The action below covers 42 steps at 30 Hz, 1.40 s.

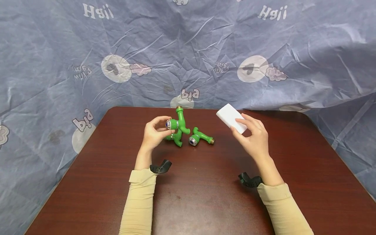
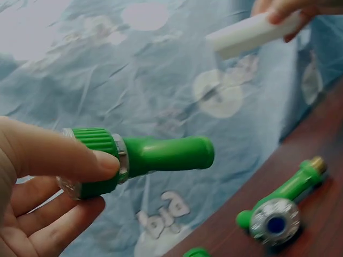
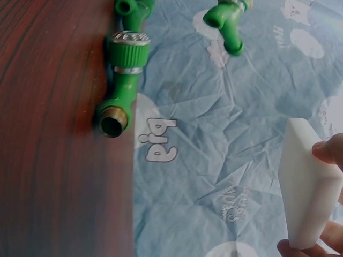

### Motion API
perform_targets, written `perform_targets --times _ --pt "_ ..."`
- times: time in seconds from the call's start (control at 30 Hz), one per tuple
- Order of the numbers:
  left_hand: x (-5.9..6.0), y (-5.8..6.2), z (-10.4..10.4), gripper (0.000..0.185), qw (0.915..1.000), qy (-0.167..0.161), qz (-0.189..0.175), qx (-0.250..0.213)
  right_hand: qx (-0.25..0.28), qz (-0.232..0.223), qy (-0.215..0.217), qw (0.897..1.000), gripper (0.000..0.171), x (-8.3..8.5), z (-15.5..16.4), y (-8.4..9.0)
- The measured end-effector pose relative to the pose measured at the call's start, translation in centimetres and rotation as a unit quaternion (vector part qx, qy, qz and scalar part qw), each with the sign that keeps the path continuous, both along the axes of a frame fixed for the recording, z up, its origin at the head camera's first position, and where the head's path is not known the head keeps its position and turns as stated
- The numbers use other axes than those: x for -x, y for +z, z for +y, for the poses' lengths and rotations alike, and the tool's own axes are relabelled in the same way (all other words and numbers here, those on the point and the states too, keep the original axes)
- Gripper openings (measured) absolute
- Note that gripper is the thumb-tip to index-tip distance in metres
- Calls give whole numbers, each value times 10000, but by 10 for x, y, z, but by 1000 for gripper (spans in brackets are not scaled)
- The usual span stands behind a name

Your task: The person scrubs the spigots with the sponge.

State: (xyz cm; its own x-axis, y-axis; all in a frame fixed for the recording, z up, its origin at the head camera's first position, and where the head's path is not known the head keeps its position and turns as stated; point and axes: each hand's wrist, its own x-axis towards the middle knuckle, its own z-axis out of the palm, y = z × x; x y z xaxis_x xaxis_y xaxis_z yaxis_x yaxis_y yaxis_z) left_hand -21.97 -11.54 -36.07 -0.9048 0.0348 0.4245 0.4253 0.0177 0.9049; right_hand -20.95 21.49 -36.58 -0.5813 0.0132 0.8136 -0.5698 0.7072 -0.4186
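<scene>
step: wipe pending | left hand (image 1: 155, 133) fingers pinch green plastic tap (image 1: 177, 125) | right hand (image 1: 255, 137) fingers grip white foam sponge block (image 1: 231, 118) | next: bring together, judged

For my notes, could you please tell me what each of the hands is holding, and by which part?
Left hand: green faucet, pinched at its ribbed knob. Right hand: white sponge block, gripped at its near end.

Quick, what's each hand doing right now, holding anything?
Left hand: holding a green tap by its knob, lifted off the table.
Right hand: holding a white block in the air.
</scene>
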Motion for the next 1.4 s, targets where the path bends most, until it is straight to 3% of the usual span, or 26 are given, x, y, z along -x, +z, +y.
perform_targets --times 0.1,0.27,0.47,0.63,0.77,1.0,1.4 --pt "9 -12 -12 49 9994 145 -206 -238 64 -96 -81 9999 30 2 2 -3" --pt "20 -32 -27 52 9937 650 -545 -734 195 -222 -226 9993 30 6 5 -10" --pt "25 -46 -36 52 9752 1514 -885 -1351 332 -434 -399 9977 31 11 9 -20" --pt "28 -58 -42 52 9609 2003 -1006 -1625 331 -557 -527 9965 33 15 13 -29" --pt "32 -68 -43 50 9530 2305 -1104 -1623 269 -718 -619 9951 33 18 15 -38" --pt "38 -82 -41 52 9462 2579 -1514 -1234 124 -1209 -732 9899 35 22 19 -52" --pt "40 -93 -40 53 9254 3020 -2167 -743 381 -2185 -742 9723 37 26 26 -70"
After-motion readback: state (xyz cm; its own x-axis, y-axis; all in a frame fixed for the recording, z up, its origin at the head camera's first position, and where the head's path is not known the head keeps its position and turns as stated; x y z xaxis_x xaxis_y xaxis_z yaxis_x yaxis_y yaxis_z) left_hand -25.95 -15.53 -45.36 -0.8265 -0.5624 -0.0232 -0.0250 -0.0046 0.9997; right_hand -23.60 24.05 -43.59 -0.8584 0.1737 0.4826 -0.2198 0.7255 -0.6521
